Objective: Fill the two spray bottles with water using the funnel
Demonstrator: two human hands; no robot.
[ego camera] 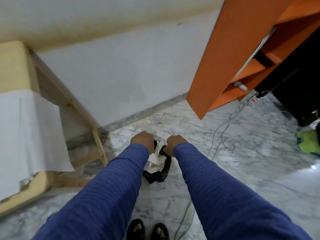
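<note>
- We see blue heathered sleeves on both arms.
- Black bag with white crumpled paper in it.
- Floor is white marble with grey veins.
- We mark the wall as pale grey-white, yellowish stain higher up.
- Orange shelf unit, its side plain.
- Pale wood table with a white cloth over it.
- Black sandals.
- Lime green shoe at the right edge.
- Grey cable on the floor.

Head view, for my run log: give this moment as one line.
view: head | hands: left hand and right hand grip black bag holding white paper | over marble floor | bottles, funnel: unseen
</note>
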